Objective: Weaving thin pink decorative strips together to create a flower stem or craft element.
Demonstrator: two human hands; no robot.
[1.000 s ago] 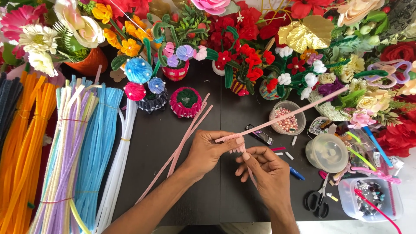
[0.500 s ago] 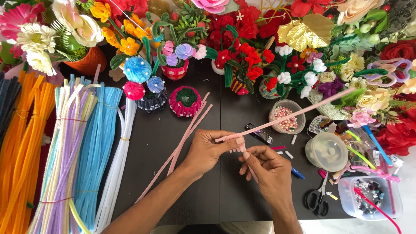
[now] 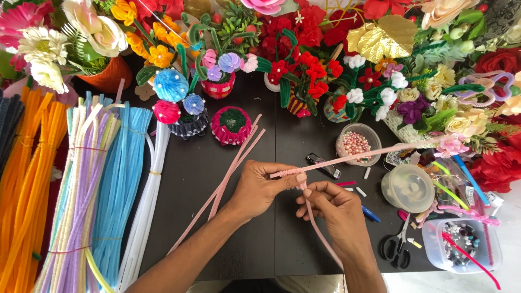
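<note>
A dark, nearly black table (image 3: 260,239) fills the view, made of panels with a straight seam running from front to back near the middle. At the lower right corner a pale, whitish floor (image 3: 507,217) shows beyond the table's edge. The light is bright and even, with only soft, short shadows on the tabletop; no walls or windows are in view.

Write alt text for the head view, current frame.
Two bare hands work pink pipe cleaners above a black table: the left hand pinches a twisted join while the right hand holds a strand running down. Bundled pipe cleaners lie left; craft flowers line the back, scissors right.
</note>
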